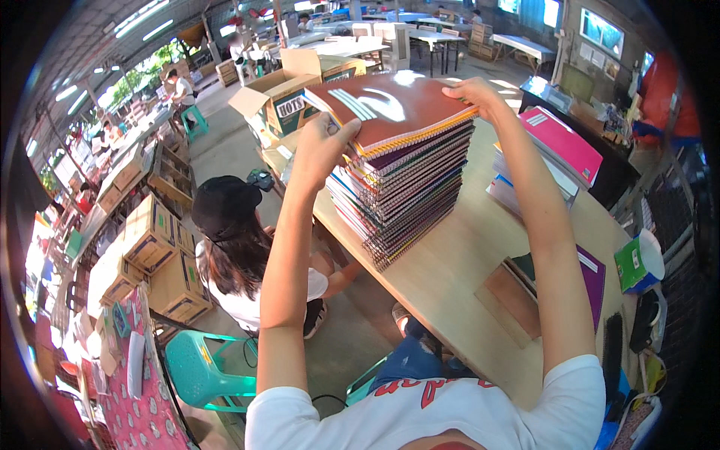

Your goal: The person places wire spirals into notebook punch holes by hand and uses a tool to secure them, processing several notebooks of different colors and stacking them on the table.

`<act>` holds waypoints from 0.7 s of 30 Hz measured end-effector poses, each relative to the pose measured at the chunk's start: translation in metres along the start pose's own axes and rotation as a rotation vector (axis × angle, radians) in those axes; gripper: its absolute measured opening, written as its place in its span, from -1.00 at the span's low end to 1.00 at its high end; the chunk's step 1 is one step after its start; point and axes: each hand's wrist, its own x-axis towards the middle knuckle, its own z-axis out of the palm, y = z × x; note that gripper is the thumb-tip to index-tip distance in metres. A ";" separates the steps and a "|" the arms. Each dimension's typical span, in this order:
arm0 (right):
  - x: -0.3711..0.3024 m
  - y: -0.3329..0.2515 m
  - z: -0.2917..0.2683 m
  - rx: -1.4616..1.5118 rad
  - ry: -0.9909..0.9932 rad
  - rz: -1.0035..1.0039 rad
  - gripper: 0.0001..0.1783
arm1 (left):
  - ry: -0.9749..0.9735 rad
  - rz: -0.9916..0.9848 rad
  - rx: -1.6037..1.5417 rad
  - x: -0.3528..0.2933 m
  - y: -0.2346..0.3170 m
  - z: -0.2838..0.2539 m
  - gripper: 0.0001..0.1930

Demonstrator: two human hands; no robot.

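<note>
A tall stack of spiral notebooks point(409, 195) stands near the table's left edge, their wire bindings facing me. On top lies a brown-covered notebook point(397, 112) with pale stripes and a yellow spiral. My left hand point(324, 146) grips its near left corner, thumb on the cover and fingers down the side, partly hidden. At its right end my right hand point(478, 96) holds the corner, fingertips over the cover. Whether the hands hold only this notebook or some beneath it too, I cannot tell.
Right of the stack lie more notebooks, a pink one point(562, 142) on top, on the wooden table point(420, 285). Nearer are a wooden block point(510, 300) and a purple notebook point(591, 281). A person in a black cap point(225, 208) sits at left by a green stool point(199, 367). An open carton point(281, 101) stands beyond.
</note>
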 end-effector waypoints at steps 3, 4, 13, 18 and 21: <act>0.008 0.013 -0.005 0.015 0.009 0.022 -0.59 | -0.025 0.004 0.029 0.001 -0.009 0.003 -0.68; 0.008 0.016 -0.003 -0.033 0.053 0.023 -0.58 | -0.031 -0.010 0.009 -0.002 -0.011 0.004 -0.66; -0.020 0.025 -0.006 -0.052 0.086 -0.018 -0.50 | 0.302 0.003 -0.124 0.014 -0.073 -0.042 -0.51; -0.020 0.044 0.048 0.245 0.516 -0.142 -0.38 | 0.461 -0.019 -0.276 0.077 -0.138 -0.065 -0.36; -0.018 0.052 0.044 0.419 0.608 -0.090 -0.37 | 0.403 0.265 -0.348 0.100 -0.134 -0.033 -0.30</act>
